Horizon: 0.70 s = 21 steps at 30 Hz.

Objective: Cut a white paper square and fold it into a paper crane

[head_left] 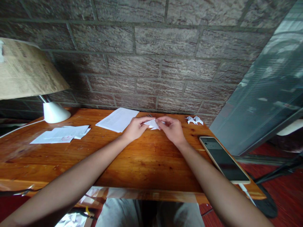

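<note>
A small piece of folded white paper (153, 124) is held between both hands over the far middle of the wooden table. My left hand (135, 127) pinches its left side, thumb in front and fingers behind. On the right side, my right hand (172, 127) grips the paper between thumb and fingers. Pointed flaps stick out below and between the thumbs. Just behind the hands lies a thin dark metal object (150, 115), mostly hidden, whose kind I cannot make out. Two finished-looking folded paper figures (194, 120) stand to the right of my right hand.
A stack of white paper (117, 119) lies left of my hands, with smaller paper slips (60, 134) farther left. A lamp (56, 112) stands at the back left. The phone (223, 159), cable attached, rests by the right edge. A brick wall (146, 72) rises behind the table (151, 164).
</note>
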Each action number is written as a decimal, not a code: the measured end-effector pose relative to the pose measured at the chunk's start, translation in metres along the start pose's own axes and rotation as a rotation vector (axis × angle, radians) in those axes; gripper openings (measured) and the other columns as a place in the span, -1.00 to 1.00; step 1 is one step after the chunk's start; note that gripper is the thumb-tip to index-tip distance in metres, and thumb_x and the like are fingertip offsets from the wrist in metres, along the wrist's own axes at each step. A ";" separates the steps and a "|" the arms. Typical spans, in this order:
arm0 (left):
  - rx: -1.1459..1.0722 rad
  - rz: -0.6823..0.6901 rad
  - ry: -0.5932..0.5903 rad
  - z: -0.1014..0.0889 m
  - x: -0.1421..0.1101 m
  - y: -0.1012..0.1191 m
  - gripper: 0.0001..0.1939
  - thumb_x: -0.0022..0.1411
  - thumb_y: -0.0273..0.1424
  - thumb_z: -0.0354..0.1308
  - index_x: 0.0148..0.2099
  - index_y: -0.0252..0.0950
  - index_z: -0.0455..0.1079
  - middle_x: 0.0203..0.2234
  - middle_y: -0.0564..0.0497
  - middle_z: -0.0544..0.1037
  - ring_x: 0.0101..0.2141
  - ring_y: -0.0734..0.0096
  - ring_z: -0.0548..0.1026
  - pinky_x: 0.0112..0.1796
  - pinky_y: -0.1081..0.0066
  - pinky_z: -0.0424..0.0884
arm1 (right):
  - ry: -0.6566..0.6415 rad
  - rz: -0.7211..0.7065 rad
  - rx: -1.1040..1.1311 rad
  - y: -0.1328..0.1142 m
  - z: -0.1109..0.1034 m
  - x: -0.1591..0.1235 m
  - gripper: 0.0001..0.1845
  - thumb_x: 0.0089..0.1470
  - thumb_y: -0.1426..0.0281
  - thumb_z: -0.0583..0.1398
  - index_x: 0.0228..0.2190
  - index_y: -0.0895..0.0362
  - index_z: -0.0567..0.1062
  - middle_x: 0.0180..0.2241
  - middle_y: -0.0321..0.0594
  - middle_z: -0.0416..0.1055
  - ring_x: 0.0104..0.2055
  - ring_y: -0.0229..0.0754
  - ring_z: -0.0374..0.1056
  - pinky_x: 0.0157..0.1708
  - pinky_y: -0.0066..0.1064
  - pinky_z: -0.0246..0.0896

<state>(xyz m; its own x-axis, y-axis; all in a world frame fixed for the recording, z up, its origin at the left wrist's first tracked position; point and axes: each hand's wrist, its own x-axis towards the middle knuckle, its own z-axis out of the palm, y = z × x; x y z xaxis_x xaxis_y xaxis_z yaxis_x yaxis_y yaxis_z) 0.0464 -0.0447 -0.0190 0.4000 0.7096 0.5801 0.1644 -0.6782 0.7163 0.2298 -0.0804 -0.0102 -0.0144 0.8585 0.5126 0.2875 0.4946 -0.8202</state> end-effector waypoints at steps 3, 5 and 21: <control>0.005 0.013 -0.016 0.000 0.000 0.001 -0.68 0.21 -0.37 0.10 -0.02 -0.28 0.52 -0.11 -0.07 0.61 -0.13 0.26 0.56 -0.08 0.35 0.43 | -0.002 -0.035 -0.076 0.003 -0.001 0.000 -0.70 0.05 0.12 0.23 -0.35 0.08 0.60 -0.41 -0.23 0.56 -0.39 -0.16 0.46 -0.34 -0.36 0.40; 0.011 0.016 -0.011 0.000 0.000 0.001 -0.68 0.22 -0.38 0.09 -0.02 -0.28 0.52 -0.12 -0.07 0.61 -0.14 0.26 0.56 -0.08 0.35 0.43 | -0.009 -0.043 -0.086 0.004 -0.002 0.000 -0.70 0.06 0.12 0.22 -0.34 0.08 0.59 -0.40 -0.23 0.56 -0.40 -0.17 0.45 -0.34 -0.38 0.37; -0.048 0.015 0.019 0.006 0.000 -0.001 -0.69 0.19 -0.45 0.07 -0.05 -0.33 0.52 -0.16 -0.08 0.62 -0.19 0.31 0.57 -0.16 0.39 0.46 | -0.038 -0.064 -0.056 0.000 -0.004 0.000 -0.71 0.07 0.15 0.23 -0.39 0.13 0.56 -0.43 -0.23 0.55 -0.45 -0.22 0.44 -0.37 -0.43 0.34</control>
<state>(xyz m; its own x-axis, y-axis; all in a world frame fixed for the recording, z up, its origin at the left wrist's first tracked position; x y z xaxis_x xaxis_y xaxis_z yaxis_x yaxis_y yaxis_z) 0.0519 -0.0453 -0.0217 0.3844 0.7031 0.5982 0.1150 -0.6794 0.7247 0.2332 -0.0807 -0.0092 -0.0708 0.8306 0.5524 0.3382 0.5410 -0.7700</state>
